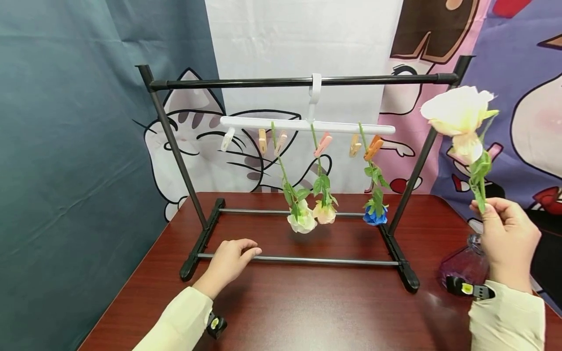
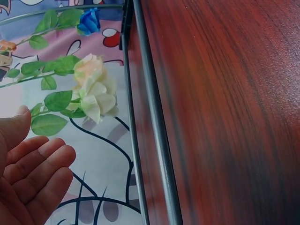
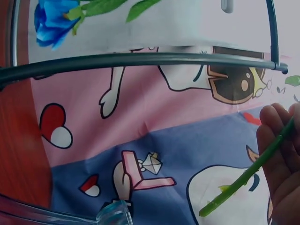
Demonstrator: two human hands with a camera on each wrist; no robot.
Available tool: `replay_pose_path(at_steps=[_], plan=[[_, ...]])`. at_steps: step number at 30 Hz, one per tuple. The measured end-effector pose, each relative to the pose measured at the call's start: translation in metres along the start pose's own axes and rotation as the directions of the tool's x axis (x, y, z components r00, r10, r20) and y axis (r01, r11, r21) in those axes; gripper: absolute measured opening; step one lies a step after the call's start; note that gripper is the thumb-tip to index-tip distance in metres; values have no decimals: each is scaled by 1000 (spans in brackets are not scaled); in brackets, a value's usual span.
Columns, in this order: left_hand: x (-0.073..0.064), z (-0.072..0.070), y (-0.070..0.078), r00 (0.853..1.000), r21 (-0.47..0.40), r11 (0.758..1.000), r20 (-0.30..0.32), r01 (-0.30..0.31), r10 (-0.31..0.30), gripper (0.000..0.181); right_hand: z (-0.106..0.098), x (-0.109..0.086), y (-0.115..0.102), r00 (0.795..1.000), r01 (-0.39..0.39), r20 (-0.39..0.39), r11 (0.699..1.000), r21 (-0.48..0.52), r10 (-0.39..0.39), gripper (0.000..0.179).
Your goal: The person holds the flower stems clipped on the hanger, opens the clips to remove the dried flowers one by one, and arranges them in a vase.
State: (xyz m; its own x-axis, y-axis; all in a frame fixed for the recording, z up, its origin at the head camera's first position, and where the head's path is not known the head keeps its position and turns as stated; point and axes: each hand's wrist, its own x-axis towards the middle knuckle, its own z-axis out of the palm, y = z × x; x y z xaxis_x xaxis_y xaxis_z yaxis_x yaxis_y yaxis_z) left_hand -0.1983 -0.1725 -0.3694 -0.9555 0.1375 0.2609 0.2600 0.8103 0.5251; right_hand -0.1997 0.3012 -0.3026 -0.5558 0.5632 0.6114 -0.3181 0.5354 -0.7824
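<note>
My right hand [image 1: 509, 239] pinches the green stem [image 3: 248, 173] of a white artificial rose [image 1: 458, 112], raised at the right of the rack. A smaller pale bloom [image 1: 467, 148] shows just under the big one. With fingers loosely bent and nothing in them, my left hand [image 1: 234, 258] hovers near the rack's front lower bar [image 1: 325, 261]. From a white hanger [image 1: 281, 125], three roses hang head down by clothespins: a white rose [image 1: 303, 220], a peach rose [image 1: 325, 213] and a blue rose [image 1: 375, 215]. An orange clothespin [image 1: 373, 147] grips the blue rose's stem.
The hanger hooks over the black top bar [image 1: 246, 83] of the rack. Other clothespins on it include a white clothespin [image 1: 227, 139] and a wooden clothespin [image 1: 262, 141]. A purple glass vase [image 1: 463, 265] stands beside my right wrist on the brown table [image 1: 307, 307].
</note>
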Motion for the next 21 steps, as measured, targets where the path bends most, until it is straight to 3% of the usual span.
replay_pose_path(at_steps=[5, 12, 21], plan=[[-1, 1, -1, 1000, -13, 1000, -10, -3, 3, 22, -3, 5, 5, 998, -65, -18, 991, 117, 67, 10], [-3, 2, -5, 999, -6, 1000, -27, -22, 22, 21, -4, 8, 14, 989, -134, -27, 962, 237, 144, 11], [-6, 4, -9, 1000, -1, 1000, -17, -4, 4, 21, -4, 6, 30, 974, -185, -36, 879, 440, 223, 14]])
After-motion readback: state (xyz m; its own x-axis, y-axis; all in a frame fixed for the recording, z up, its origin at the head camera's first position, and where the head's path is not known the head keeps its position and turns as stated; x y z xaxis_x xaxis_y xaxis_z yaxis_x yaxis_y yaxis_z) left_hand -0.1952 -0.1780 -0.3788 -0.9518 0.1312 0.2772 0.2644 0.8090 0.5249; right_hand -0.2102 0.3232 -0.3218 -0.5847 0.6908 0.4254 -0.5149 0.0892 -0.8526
